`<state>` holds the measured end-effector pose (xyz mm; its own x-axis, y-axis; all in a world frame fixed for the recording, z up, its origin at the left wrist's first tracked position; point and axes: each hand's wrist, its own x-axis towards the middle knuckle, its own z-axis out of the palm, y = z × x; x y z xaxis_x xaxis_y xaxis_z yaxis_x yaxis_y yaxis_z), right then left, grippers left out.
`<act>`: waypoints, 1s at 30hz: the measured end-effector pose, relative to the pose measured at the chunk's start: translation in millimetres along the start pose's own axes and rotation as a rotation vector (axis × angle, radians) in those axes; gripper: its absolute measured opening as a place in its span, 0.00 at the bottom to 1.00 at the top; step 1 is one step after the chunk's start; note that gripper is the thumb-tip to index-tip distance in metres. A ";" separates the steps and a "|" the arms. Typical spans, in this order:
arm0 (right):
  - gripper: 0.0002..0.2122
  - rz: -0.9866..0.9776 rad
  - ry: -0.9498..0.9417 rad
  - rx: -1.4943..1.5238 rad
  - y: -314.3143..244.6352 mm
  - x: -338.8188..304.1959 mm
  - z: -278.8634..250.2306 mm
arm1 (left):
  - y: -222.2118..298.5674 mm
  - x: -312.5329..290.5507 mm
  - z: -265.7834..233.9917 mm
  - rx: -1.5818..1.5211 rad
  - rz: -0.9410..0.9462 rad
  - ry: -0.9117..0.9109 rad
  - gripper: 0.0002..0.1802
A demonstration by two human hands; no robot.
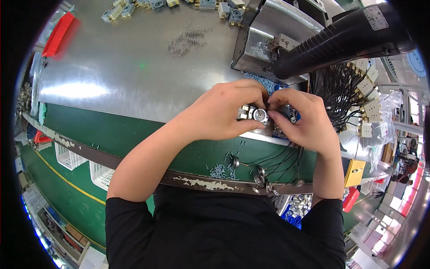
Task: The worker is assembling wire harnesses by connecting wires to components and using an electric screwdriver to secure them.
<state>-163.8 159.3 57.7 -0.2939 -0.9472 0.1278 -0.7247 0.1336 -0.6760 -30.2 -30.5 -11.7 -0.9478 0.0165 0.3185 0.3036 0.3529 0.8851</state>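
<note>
Above the front edge of the metal plate, my left hand [219,110] grips a small pale switch-like part [254,114] with a round silver piece on it, between thumb and fingers. My right hand [307,114] meets it from the other side, thumb and fingertips pinched together at the part's edge. Whatever lies in that pinch is too small or hidden to make out. Just beyond my fingers is a heap of bluish screws [260,83], partly covered by my hands. Round metal pieces on black wires [261,171] lie on the green mat below.
Loose screws [220,171] lie near the bench edge. Springs [186,41] and several grey-and-cream parts [208,4] sit farther back. A thick black ribbed tool [340,42] slants beside a metal bracket [264,36]. Black cables with cream connectors [369,107] are bunched at right.
</note>
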 end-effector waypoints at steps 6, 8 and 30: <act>0.12 -0.013 -0.033 -0.024 1.4 -1.3 0.7 | 3.5 1.6 -1.4 0.004 -0.020 -0.006 0.20; 0.12 -0.007 0.032 -0.081 2.4 -3.5 3.6 | 2.8 2.0 -0.7 0.000 -0.038 -0.012 0.20; 0.47 -0.236 0.249 0.907 3.3 73.2 -36.6 | 2.4 4.1 -0.8 -0.016 0.011 -0.030 0.17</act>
<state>-210.5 101.0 91.4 -0.4019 -0.8182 0.4111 -0.0565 -0.4260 -0.9030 -33.3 -30.3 -8.0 -0.9468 0.0487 0.3181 0.3154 0.3377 0.8869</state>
